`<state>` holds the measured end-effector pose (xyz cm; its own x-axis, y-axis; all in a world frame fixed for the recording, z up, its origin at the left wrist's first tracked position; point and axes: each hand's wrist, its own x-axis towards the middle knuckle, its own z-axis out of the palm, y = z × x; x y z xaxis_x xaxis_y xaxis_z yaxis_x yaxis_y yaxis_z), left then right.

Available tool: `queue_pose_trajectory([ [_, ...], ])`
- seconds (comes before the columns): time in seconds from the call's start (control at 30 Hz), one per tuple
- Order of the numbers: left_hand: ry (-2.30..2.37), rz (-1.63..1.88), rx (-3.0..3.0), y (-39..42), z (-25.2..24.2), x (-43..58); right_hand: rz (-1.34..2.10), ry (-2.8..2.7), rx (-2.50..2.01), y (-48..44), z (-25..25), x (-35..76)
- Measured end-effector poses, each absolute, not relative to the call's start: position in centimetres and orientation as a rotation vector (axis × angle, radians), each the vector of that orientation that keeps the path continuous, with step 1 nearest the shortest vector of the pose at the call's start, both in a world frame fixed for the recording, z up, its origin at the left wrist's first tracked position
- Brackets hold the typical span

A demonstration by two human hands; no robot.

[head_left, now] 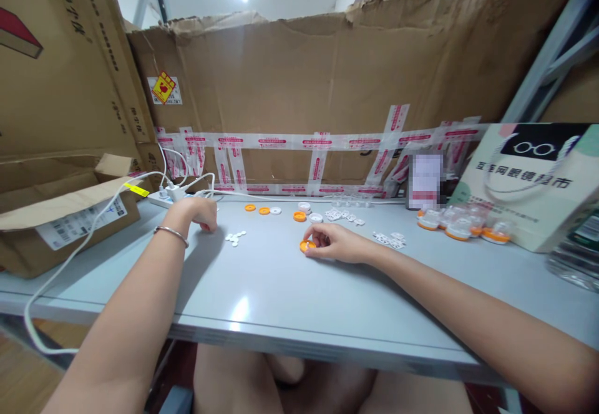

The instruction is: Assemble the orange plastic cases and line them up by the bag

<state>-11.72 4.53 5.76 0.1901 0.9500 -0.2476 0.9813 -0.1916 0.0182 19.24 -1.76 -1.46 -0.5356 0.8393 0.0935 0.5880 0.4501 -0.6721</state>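
My right hand (330, 242) pinches an orange round disc (306, 247) on the table, with a small white part showing at its middle beneath the fingertips. My left hand (204, 214) is bent down at the table's back left, beside the power strip. Its fingers are closed together, and what they hold, if anything, is hidden. Between the hands lies a small pile of white round pieces (234, 237). Farther back sit orange rings (250, 207), a white ring (276, 211), another orange disc (299, 216) and white discs (316, 218).
White flat cut-out parts (389, 240) and clear plastic pieces (350, 202) lie right of centre. Clear-topped orange and white assemblies (458, 228) stand by a paper bag (528, 183), near a phone (425, 180) and a bottle (578, 249). An open carton (70, 214) and white cables (100, 214) occupy the left.
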Motion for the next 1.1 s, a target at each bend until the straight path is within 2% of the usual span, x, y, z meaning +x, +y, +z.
queue_pose_trajectory([
  [0.1, 1.875, -0.491, 2.172, 4.3, 6.0, -11.3, 0.827, -2.294, -1.201, -1.8, -1.5, 19.3],
  [0.8, 1.765, -0.441, 2.19, 5.0, 5.7, -12.1, 0.833, -2.299, -1.182, -1.6, -1.6, 19.3],
  [0.97, 1.754, -0.203, 2.438, 4.8, 5.9, -10.5, 0.726, -2.302, -1.211, -1.7, -1.5, 19.2],
  [1.1, 1.442, 0.194, 2.682, 3.7, 5.0, -6.7, 0.7, -2.248, -1.229, -1.7, -1.7, 18.8],
])
